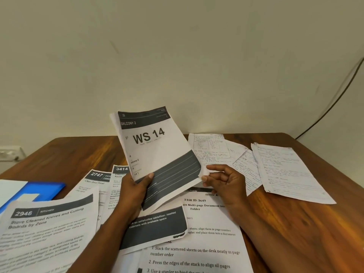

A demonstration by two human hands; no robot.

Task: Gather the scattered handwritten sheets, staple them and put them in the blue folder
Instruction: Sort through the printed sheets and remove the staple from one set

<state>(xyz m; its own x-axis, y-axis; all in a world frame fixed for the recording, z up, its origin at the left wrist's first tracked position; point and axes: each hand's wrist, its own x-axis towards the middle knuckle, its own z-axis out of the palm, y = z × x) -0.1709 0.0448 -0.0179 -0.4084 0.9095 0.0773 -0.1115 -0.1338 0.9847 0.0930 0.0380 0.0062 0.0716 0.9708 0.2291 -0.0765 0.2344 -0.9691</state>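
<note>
Nearest the camera a bunch of printed sheets can be seen spread over the wooden table (295,223): a kitchen page numbered 2946 (49,229) on the left, a dark-banded slip (155,227) in the middle, and a task instruction page (197,251) lying under it. A printed sheet marked WS 14 (157,152) is held up, tilted, above all that; it's gripped at its lower edge by the left hand (136,190), thumb on the front and fingers tucked behind. The lower right corner is pinched between thumb and fingertips of the right hand (224,182), the other fingers loosely curled. Pages numbered 2747 (94,180) and 3414 (120,174) are partly covered just behind the left hand. The blue folder (39,191) is parked at the left edge, half buried under white paper. The handwritten sheets (256,164) are fanned out, overlapping, on the far right of the table, untouched, well apart from the folder. Further back a cable (334,103) is seen against the wall (177,56)
</note>
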